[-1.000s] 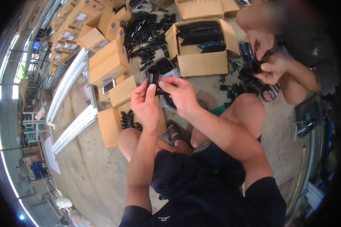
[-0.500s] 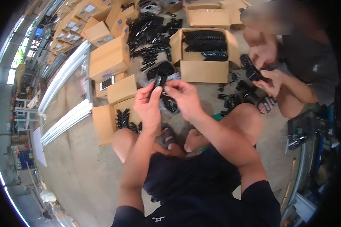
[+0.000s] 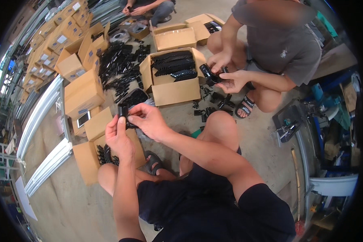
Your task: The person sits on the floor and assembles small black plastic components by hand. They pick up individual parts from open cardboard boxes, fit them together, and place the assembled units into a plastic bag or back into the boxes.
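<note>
My left hand [image 3: 120, 139] is closed round a short, glossy black part [image 3: 123, 111], which stands roughly upright between thumb and fingers. From the right, my right hand [image 3: 149, 123] pinches at the side of the same part. Its fingertips press close together there, and any smaller piece between them is hidden. Just beyond my hands is a black container [image 3: 135, 97] filled with small black pieces. Below my left hand, an open cardboard box [image 3: 84, 163] holds more black parts [image 3: 105, 153].
A co-worker [image 3: 280, 48] squats at the right, handling a black pipe-shaped fitting [image 3: 208, 74]. Ahead stands an open carton [image 3: 175, 93] of long black parts, beside a black heap [image 3: 115, 64]. White metal profiles [image 3: 40, 113] lie at left. Another person [image 3: 147, 8] sits at the far side.
The view has swung to the right, so the scene sits further left and lower. Both hands stay on the black part. A second person has come into view at the top.
</note>
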### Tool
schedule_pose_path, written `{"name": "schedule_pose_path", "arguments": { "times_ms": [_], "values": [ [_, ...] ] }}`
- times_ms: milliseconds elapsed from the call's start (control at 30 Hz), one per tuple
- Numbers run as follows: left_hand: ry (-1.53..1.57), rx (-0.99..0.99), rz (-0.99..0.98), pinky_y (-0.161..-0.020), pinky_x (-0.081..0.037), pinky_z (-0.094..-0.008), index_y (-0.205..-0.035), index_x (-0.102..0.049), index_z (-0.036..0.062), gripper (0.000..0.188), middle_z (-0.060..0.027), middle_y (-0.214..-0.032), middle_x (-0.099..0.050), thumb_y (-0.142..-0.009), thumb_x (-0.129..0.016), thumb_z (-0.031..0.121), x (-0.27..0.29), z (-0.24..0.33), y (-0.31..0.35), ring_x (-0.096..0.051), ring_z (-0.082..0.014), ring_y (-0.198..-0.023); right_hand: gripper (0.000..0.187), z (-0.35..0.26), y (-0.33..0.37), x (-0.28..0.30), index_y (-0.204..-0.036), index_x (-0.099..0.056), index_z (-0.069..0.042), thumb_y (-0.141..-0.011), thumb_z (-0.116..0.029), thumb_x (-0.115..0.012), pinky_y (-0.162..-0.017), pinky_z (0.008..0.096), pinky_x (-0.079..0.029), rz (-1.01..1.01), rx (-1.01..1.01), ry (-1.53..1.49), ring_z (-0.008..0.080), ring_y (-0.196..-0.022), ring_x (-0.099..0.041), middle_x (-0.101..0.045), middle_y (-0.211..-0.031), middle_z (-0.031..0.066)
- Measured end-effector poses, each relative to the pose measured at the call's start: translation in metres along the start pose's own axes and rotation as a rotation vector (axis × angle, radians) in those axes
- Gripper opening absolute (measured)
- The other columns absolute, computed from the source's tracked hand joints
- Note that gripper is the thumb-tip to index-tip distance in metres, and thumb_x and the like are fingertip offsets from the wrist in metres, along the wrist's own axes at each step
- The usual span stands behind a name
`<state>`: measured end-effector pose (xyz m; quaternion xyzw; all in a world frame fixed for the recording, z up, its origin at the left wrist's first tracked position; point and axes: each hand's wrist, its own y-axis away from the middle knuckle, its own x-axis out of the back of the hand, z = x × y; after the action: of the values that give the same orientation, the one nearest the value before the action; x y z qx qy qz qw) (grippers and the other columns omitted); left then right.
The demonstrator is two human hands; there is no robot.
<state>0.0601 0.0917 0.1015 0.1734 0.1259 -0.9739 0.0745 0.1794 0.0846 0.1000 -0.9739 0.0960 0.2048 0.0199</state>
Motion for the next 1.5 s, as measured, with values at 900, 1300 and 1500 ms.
{"name": "schedule_pose_path", "arguments": {
  "times_ms": [900,1300,1500],
  "values": [
    [0.054,0.118,0.028,-0.089,-0.052,-0.0247,-0.116,-0.065,-0.0041,0.021,-0.0094,-0.107,-0.072,-0.096,-0.070,-0.001,0.021,-0.028,-0.021,-0.066,-0.0104,-0.094,0.010,0.031,-0.023,-0.006,-0.101,-0.073,0.005,-0.092,-0.001,-0.073,-0.070,0.0238,-0.051,0.040,-0.184,-0.150,0.0079,-0.079,-0.062,-0.071,-0.089,0.0042],
    [0.135,0.226,0.034,-0.090,-0.053,-0.0295,-0.118,-0.065,-0.0016,0.019,-0.0096,-0.109,-0.070,-0.100,-0.067,0.005,0.026,-0.029,-0.019,-0.066,-0.0139,-0.095,0.013,0.028,-0.021,-0.005,-0.100,-0.073,0.006,-0.091,-0.004,-0.072,-0.061,0.0248,-0.048,0.040,-0.176,0.002,0.0074,-0.072,-0.059,-0.070,-0.083,0.0049],
    [0.132,0.230,0.038,-0.091,-0.054,-0.0323,-0.116,-0.065,-0.0018,0.017,-0.0101,-0.108,-0.069,-0.101,-0.065,0.006,0.032,-0.034,-0.021,-0.066,-0.0167,-0.098,0.014,0.031,-0.025,-0.004,-0.100,-0.073,0.006,-0.091,-0.004,-0.073,-0.061,0.0249,-0.049,0.027,-0.215,-0.028,0.0082,-0.071,-0.062,-0.072,-0.085,0.0067]
  ]
}}
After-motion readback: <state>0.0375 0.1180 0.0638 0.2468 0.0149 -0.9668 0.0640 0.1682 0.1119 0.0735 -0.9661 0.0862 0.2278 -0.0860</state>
